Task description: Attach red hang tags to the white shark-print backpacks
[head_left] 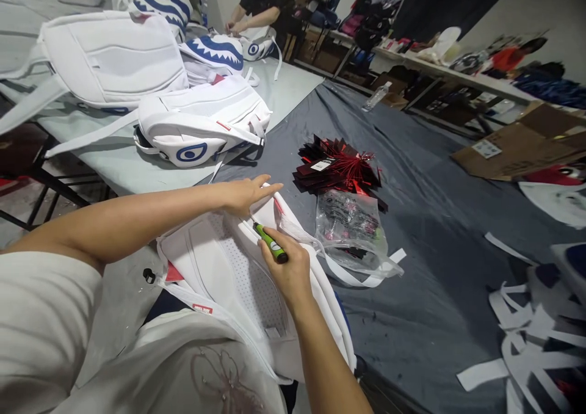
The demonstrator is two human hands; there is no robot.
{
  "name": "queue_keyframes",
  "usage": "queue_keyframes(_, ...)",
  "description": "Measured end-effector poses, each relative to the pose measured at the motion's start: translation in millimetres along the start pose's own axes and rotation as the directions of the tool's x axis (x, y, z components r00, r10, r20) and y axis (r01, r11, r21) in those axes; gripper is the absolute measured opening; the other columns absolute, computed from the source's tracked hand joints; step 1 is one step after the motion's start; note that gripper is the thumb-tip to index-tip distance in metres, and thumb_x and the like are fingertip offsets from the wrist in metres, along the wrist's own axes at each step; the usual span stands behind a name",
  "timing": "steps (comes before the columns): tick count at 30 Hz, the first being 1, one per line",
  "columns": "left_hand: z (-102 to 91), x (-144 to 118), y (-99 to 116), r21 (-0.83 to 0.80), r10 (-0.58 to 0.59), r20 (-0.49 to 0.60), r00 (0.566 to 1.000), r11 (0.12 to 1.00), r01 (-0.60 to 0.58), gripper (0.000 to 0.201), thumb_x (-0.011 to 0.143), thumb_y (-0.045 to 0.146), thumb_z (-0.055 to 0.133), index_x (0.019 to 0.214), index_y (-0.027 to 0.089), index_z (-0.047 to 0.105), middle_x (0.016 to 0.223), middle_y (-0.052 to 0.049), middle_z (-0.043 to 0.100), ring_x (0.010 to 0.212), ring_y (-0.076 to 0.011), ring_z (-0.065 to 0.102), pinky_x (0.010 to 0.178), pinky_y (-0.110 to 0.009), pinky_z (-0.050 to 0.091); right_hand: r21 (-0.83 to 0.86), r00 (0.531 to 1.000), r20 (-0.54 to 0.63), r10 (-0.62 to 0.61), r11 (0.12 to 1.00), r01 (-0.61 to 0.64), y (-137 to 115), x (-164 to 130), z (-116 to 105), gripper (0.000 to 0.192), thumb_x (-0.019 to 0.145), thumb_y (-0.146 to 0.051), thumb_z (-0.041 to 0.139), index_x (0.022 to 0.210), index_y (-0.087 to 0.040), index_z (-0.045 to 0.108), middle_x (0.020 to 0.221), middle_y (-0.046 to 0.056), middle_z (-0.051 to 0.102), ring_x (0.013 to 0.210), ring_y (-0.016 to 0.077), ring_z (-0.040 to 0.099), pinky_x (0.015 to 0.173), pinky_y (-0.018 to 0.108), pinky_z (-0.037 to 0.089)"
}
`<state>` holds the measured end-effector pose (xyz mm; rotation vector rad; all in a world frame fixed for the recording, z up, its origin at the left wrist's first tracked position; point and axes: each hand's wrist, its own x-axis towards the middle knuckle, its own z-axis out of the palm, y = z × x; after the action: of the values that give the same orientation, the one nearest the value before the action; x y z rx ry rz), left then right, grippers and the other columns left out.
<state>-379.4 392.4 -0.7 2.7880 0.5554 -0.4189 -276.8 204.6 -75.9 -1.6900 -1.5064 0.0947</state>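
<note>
A white backpack (229, 267) lies back-side up in front of me, mesh panel showing. My left hand (247, 193) rests flat on its top edge, fingers stretched out to the right. My right hand (286, 267) grips a green lighter (271, 244) with its tip pointed at the seam near the top of the backpack, close to a white strap. The lighter's far end disappears against the fabric; no flame is visible.
A clear plastic bag (350, 225) and a pile of dark red tags (336, 168) lie on the grey cloth (412, 231). More white backpacks (201, 127) sit on the table at left. Another person (260, 5) works at the far end. Strap pieces (531, 334) lie right.
</note>
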Motion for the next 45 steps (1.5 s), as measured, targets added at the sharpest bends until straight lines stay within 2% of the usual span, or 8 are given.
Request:
queue_keyframes(4,11.4,-6,2,-0.057,-0.13,-0.099,0.987,0.991,0.124,0.105,0.08,0.012,0.061,0.159,0.032,-0.006,0.168,-0.017,-0.008,0.137,-0.0332,0.049,0.094,-0.034,0.051,-0.093,0.999,-0.032,-0.005,0.996,0.002,-4,1,6,0.021,0.091,-0.028,0.064,0.109,-0.022,0.073,0.102,0.006,0.078,0.086,0.0236,0.074,0.077,0.036,0.055)
queue_keyframes(7,16.7,-12,5,-0.06,-0.243,-0.147,0.959,0.97,0.236,0.1,0.083,0.016,0.058,0.159,0.027,-0.006,0.161,-0.025,0.019,0.123,-0.0325,0.06,0.085,-0.033,0.052,-0.112,0.998,-0.043,-0.035,0.993,0.03,-6,-2,9,0.022,0.093,-0.027,0.061,0.111,-0.021,0.072,0.103,0.006,0.078,0.088,0.023,0.074,0.076,0.035,0.052)
queue_keyframes(11,11.4,-11,1,-0.071,-0.168,-0.06,0.984,0.984,0.164,0.099,0.083,0.023,0.061,0.159,0.025,-0.003,0.139,-0.018,0.047,0.106,-0.0279,0.067,0.085,-0.032,0.051,-0.104,0.996,-0.086,-0.013,0.995,0.004,-9,-5,11,0.021,0.094,-0.028,0.061,0.11,-0.02,0.071,0.1,0.006,0.078,0.085,0.0223,0.073,0.076,0.035,0.049)
queue_keyframes(20,10.4,-1,-15,-0.099,-0.08,-0.073,0.994,0.992,0.073,0.097,0.082,0.023,0.059,0.159,0.024,0.002,0.133,-0.015,0.05,0.11,-0.026,0.063,0.089,-0.032,0.049,-0.055,0.993,-0.121,0.018,0.998,-0.025,-10,-2,7,0.019,0.09,-0.023,0.063,0.107,-0.018,0.072,0.098,0.006,0.079,0.083,0.023,0.073,0.077,0.036,0.048)
queue_keyframes(27,10.6,2,-23,-0.162,-0.054,-0.078,0.995,0.986,0.041,0.099,0.08,0.022,0.061,0.159,0.025,0.002,0.137,-0.016,0.049,0.119,-0.0284,0.059,0.095,-0.035,0.047,0.113,0.998,-0.011,0.057,0.992,-0.056,-4,14,11,0.019,0.088,-0.023,0.068,0.106,-0.022,0.074,0.101,0.002,0.079,0.084,0.0219,0.074,0.075,0.034,0.049)
queue_keyframes(38,8.6,0,-24,-0.208,-0.028,-0.071,0.997,0.978,0.012,0.102,0.077,0.021,0.063,0.16,0.026,0.003,0.144,-0.016,0.046,0.124,-0.0294,0.057,0.099,-0.038,0.047,0.134,0.995,-0.097,0.029,0.991,-0.016,-4,8,21,0.02,0.093,-0.021,0.06,0.111,-0.021,0.07,0.107,0.004,0.078,0.092,0.0219,0.074,0.08,0.034,0.051)
queue_keyframes(42,4.9,0,-22,-0.232,-0.045,-0.056,0.997,0.972,0.031,0.1,0.077,0.019,0.063,0.16,0.026,0.006,0.148,-0.016,0.043,0.126,-0.0289,0.055,0.102,-0.038,0.046,0.136,0.979,-0.202,0.023,0.991,0.005,-9,0,6,0.027,0.096,-0.024,0.057,0.121,-0.022,0.068,0.113,0.006,0.076,0.095,0.0219,0.073,0.082,0.035,0.055)
queue_keyframes(45,4.9,-1,-19,-0.228,-0.076,-0.045,0.996,0.971,0.064,0.1,0.078,0.016,0.061,0.16,0.026,0.003,0.142,-0.016,0.046,0.121,-0.0273,0.057,0.1,-0.038,0.047,-0.008,0.953,-0.303,0.008,1.0,-0.011,-8,3,-12,0.039,0.098,-0.03,0.057,0.137,-0.025,0.06,0.109,0.009,0.076,0.085,0.0214,0.072,0.08,0.035,0.055)
